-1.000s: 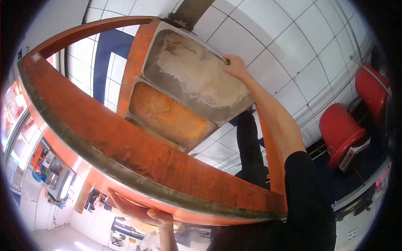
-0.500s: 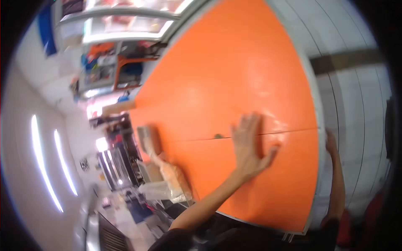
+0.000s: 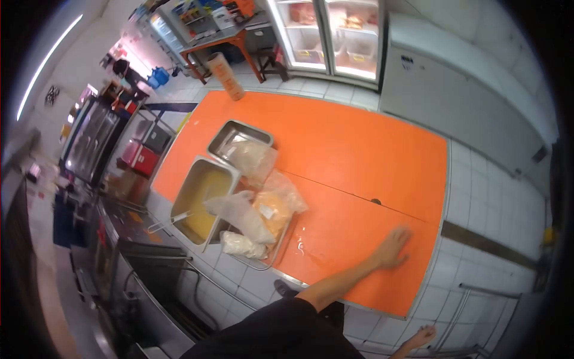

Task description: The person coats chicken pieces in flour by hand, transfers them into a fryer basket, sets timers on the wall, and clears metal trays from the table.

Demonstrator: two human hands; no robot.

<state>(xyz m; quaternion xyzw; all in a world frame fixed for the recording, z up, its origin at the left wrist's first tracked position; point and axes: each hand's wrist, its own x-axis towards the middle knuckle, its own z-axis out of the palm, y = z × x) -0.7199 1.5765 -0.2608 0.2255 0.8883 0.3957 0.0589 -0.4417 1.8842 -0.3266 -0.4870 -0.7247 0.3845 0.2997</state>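
Observation:
My left hand [image 3: 391,248] lies on the orange tabletop [image 3: 353,149], palm down with its fingers stretched out. A little beyond it, a small dark spot [image 3: 375,201] marks the table's seam. My right hand [image 3: 424,336] hangs beside the table above the tiled floor, its fingers loosely bent and nothing visible in them. To the left of my left hand, plastic bags lie together, including a bag of orange food [image 3: 272,212] and a white-filled bag [image 3: 243,246]. Past them sits a steel tray [image 3: 224,133] with a clear bag [image 3: 254,160] over its near side.
A deep steel pan [image 3: 182,194] with yellow liquid and a handled tool [image 3: 173,221] stands at the table's left. A printed roll [image 3: 225,76] stands upright at the far edge. Beyond are a lit glass-door fridge [image 3: 326,42] and a chest freezer [image 3: 460,90]. A metal frame [image 3: 478,311] is at lower right.
My view has swung round and drawn back, bringing the pan, tray, bags and freezer into sight. My left hand remains at the tabletop, now nearer the table's right end. My right hand stays beside the table.

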